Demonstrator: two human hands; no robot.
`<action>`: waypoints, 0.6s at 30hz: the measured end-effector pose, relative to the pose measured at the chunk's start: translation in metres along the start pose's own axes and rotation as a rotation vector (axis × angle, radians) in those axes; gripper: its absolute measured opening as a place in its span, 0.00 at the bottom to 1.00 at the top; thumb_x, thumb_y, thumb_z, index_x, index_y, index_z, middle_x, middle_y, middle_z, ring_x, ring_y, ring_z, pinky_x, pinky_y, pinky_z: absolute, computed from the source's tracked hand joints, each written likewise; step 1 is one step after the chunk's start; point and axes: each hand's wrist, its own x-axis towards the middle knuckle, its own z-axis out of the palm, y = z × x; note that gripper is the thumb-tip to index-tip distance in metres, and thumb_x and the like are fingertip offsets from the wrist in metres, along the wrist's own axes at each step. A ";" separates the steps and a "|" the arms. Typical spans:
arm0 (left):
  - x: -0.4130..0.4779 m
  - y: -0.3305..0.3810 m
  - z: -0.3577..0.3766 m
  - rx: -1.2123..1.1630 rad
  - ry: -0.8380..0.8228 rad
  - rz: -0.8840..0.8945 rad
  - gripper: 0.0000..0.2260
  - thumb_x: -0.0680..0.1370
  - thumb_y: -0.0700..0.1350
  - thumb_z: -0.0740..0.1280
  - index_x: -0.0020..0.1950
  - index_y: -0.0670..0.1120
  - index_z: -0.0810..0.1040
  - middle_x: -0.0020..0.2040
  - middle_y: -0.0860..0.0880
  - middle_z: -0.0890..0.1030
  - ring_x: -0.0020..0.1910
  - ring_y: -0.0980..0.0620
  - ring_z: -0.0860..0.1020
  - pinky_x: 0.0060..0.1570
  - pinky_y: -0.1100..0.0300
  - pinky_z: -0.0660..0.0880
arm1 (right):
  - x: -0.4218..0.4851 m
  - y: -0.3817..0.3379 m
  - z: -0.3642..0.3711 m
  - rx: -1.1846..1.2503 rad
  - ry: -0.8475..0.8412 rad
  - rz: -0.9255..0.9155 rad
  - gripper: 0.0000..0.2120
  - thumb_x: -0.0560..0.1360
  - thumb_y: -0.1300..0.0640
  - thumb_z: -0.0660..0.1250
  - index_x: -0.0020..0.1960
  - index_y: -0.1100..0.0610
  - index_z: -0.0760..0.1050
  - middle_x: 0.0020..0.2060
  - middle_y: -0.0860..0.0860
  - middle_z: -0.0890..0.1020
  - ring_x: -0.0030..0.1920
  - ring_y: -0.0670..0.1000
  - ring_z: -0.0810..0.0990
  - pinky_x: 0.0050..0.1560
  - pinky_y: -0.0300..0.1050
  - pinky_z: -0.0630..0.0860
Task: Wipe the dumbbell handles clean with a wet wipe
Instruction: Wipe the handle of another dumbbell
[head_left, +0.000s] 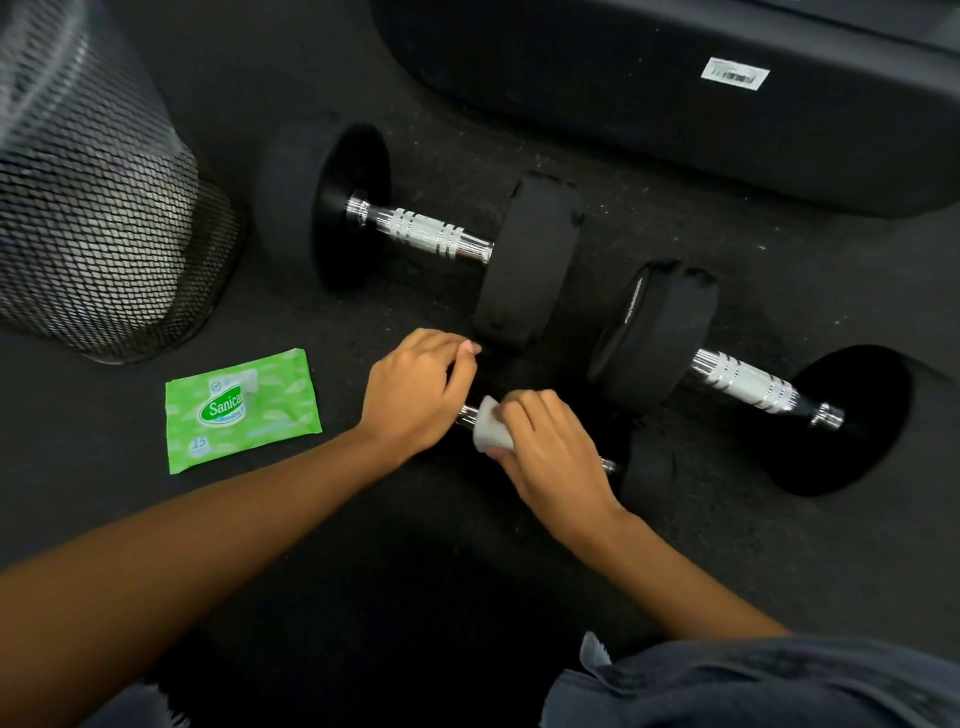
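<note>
Three black dumbbells with chrome handles lie on the dark floor. The nearest dumbbell's handle (608, 464) is mostly hidden under my hands. My right hand (550, 457) grips a white wet wipe (491, 428) wrapped round that handle. My left hand (415, 395) is curled over the dark left weight of the same dumbbell, which barely shows against the floor. A second dumbbell (431, 234) lies behind, and a third dumbbell (743, 387) lies to the right; neither is touched.
A green pack of wet wipes (241, 410) lies on the floor left of my hands. A black mesh bin (93, 228) stands at the far left. A large black machine base (675, 93) runs along the back. My knee (753, 686) is at bottom right.
</note>
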 end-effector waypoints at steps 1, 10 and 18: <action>0.000 0.000 0.000 -0.002 0.003 0.001 0.24 0.76 0.54 0.48 0.52 0.47 0.81 0.51 0.53 0.82 0.55 0.56 0.75 0.47 0.62 0.69 | 0.001 -0.002 0.000 -0.013 0.007 -0.007 0.14 0.63 0.61 0.75 0.45 0.60 0.74 0.41 0.54 0.78 0.39 0.53 0.75 0.44 0.44 0.67; 0.001 0.000 -0.002 0.020 -0.010 0.000 0.25 0.75 0.55 0.47 0.53 0.47 0.81 0.51 0.52 0.82 0.56 0.56 0.74 0.47 0.63 0.67 | 0.014 -0.011 0.001 -0.001 -0.041 -0.002 0.17 0.60 0.58 0.78 0.45 0.59 0.75 0.39 0.53 0.78 0.38 0.52 0.75 0.39 0.43 0.74; 0.001 0.002 0.000 -0.005 -0.007 -0.005 0.26 0.75 0.55 0.47 0.52 0.47 0.81 0.51 0.52 0.82 0.56 0.55 0.75 0.48 0.59 0.71 | 0.016 0.000 -0.010 -0.001 -0.187 0.108 0.17 0.71 0.50 0.71 0.52 0.60 0.75 0.46 0.54 0.79 0.49 0.53 0.76 0.46 0.44 0.72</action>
